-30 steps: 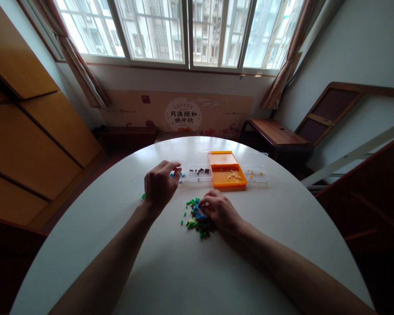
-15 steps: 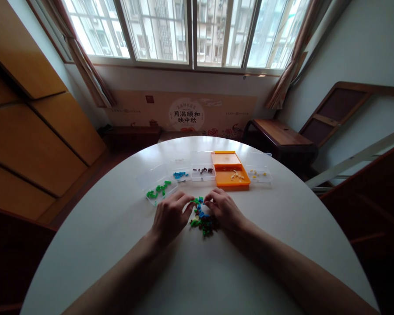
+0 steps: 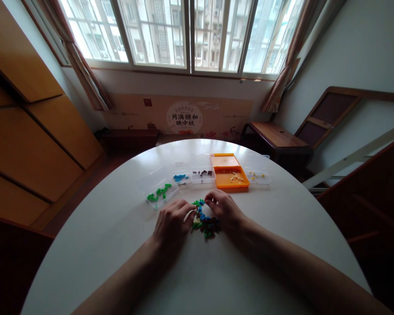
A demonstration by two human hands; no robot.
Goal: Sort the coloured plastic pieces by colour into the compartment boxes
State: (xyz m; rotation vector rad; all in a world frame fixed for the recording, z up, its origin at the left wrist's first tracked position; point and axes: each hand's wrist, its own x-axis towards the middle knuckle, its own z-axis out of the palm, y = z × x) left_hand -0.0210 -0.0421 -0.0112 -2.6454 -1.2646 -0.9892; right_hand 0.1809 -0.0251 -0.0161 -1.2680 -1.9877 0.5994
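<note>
A pile of small building bricks [image 3: 202, 217] in green, blue, brown and pale yellow lies on the white round table [image 3: 124, 183]. At the pile's left edge is my left hand [image 3: 172, 218], thumb and fingertips drawn together; whatever they pinch is too small to make out. My right hand [image 3: 225, 209] rests at the pile's right side with its fingertips closed beside a blue brick [image 3: 201, 202]. Whether that brick is in its grasp is not clear. Part of the pile is hidden by my fingers.
Beyond my hands stand open clear boxes: one with green bricks [image 3: 159, 192], one with blue bricks [image 3: 180, 177], one with dark brown bricks [image 3: 205, 173] and one with yellow bricks [image 3: 258, 175]. Among them, an orange box [image 3: 232, 188] holds pale bricks.
My left hand has shifted slightly down and its fingertips have moved from the green bricks at the top of the pile. My right hand stays nearly in place. The view has tilted slightly.
</note>
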